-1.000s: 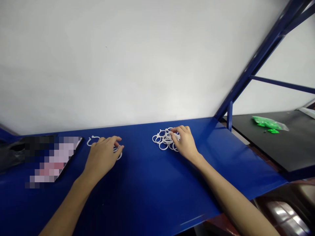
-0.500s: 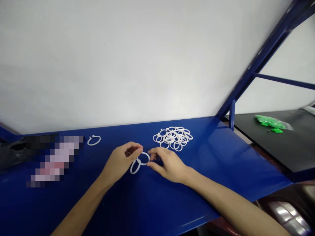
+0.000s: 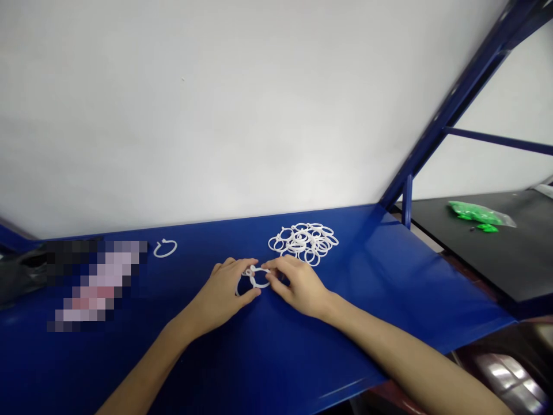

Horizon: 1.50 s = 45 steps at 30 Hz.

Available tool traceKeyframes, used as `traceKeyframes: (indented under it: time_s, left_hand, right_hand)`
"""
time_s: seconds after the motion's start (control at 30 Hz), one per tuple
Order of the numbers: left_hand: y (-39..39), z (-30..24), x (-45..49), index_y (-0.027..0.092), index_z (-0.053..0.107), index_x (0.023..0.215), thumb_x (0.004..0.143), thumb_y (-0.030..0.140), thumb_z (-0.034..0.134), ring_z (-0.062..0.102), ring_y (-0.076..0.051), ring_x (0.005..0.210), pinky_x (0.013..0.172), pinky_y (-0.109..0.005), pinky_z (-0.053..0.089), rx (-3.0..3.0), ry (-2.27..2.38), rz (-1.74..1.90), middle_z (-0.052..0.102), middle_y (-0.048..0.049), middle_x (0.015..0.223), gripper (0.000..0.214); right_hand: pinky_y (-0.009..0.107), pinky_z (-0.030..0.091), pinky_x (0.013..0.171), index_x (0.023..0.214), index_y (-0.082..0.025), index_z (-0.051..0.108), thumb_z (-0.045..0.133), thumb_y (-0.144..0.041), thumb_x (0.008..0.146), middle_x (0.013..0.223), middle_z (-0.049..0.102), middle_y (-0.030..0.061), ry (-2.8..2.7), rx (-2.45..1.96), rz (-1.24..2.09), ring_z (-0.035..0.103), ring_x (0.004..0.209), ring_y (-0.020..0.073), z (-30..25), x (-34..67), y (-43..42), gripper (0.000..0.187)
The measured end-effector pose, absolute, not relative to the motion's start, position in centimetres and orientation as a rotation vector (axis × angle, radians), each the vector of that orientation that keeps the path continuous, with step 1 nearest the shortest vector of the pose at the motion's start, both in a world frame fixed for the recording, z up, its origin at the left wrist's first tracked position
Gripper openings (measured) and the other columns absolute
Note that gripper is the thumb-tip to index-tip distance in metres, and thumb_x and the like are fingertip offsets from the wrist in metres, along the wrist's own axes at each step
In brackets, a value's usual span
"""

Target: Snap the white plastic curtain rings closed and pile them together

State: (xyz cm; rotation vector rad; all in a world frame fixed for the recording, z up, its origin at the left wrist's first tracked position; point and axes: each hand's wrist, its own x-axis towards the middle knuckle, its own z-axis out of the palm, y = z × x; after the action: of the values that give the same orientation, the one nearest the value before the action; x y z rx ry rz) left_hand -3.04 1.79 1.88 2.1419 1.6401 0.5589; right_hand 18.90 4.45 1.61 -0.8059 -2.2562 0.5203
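Note:
Over the blue tabletop (image 3: pixel 268 351), white plastic rings (image 3: pixel 260 285), apparently joined by small loops, sit between my two hands. My left hand (image 3: pixel 224 288) curves around their left side. Its fingertips touch near the small loops, and its thumb is lower, spread from the fingers. Part of a ring is hidden behind that hand. On the right, my right hand (image 3: pixel 300 288) pinches the edge of the larger ring between thumb and fingers. Just behind it lies a pile of similar white rings (image 3: pixel 309 239). One separate ring with a gap (image 3: pixel 165 249) rests farther left.
A blurred-out pinkish item (image 3: pixel 101 282) and a black plastic bag (image 3: pixel 21 271) lie at the left. A white wall (image 3: pixel 216 115) stands behind the tabletop. To the right are a blue metal frame (image 3: pixel 432 135) and a black table (image 3: pixel 479 248) with a bag of green pieces (image 3: pixel 479 213).
My left hand has turned and opened its thumb downward around the rings. The rings have shifted slightly right and turned, and my right hand has closed on the larger one's edge.

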Motion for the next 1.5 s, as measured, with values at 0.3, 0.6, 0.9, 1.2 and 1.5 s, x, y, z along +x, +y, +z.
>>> traceKeyframes:
  time_s: [0.3,0.6,0.9,1.2,1.5]
  left_hand:
    - [2.5,2.4,-4.5,0.03,0.062,0.126,0.084,0.039,0.063,0.061,-0.024,0.106,0.098,-0.042,0.045,2.107,1.609,0.595,0.072,-0.0022,0.11,0.043]
    - [2.5,2.7,-4.1,0.032,0.072,0.108,0.083,0.046,0.068,0.054,-0.028,0.118,0.104,-0.048,0.037,2.141,1.731,0.724,0.072,-0.0019,0.117,0.029]
    - [1.6,3.8,-2.7,0.028,0.074,0.096,0.085,0.051,0.059,0.062,-0.018,0.072,0.074,-0.033,0.05,1.826,1.672,0.874,0.072,0.0,0.086,0.029]
    - [1.2,4.2,-1.7,0.026,0.072,0.079,0.082,0.045,0.06,0.06,-0.016,0.066,0.071,-0.031,0.049,1.802,1.631,0.991,0.071,0.0008,0.077,0.023]
    - [0.9,2.9,-1.4,0.024,0.068,0.074,0.084,0.036,0.059,0.062,-0.016,0.071,0.072,-0.03,0.049,1.993,1.575,1.107,0.067,0.0,0.078,0.018]
  right_hand:
    - [0.032,0.053,0.079,0.112,-0.02,0.069,0.053,-0.022,0.099,0.093,0.069,0.0064,-2.37,-0.831,0.341,0.062,0.085,0.0188,1.5,19.1,4.8,0.021]
    - [0.028,0.054,0.076,0.116,-0.021,0.066,0.052,-0.024,0.099,0.098,0.073,0.0046,-2.202,-0.915,0.443,0.068,0.084,0.0162,1.7,18.9,4.4,0.022]
    - [0.025,0.051,0.068,0.115,-0.02,0.064,0.053,-0.023,0.098,0.09,0.07,0.004,-2.169,-0.821,0.556,0.064,0.072,0.0136,1.7,18.8,4.0,0.021]
    - [0.026,0.049,0.07,0.095,-0.02,0.062,0.05,-0.024,0.102,0.082,0.066,0.0026,-2.201,-0.671,0.579,0.059,0.072,0.0139,1.9,18.8,3.7,0.014]
    - [0.028,0.048,0.07,0.099,-0.018,0.064,0.039,-0.023,0.106,0.082,0.063,0.0044,-2.339,-0.669,0.385,0.055,0.073,0.0157,1.8,19.2,4.1,0.027]
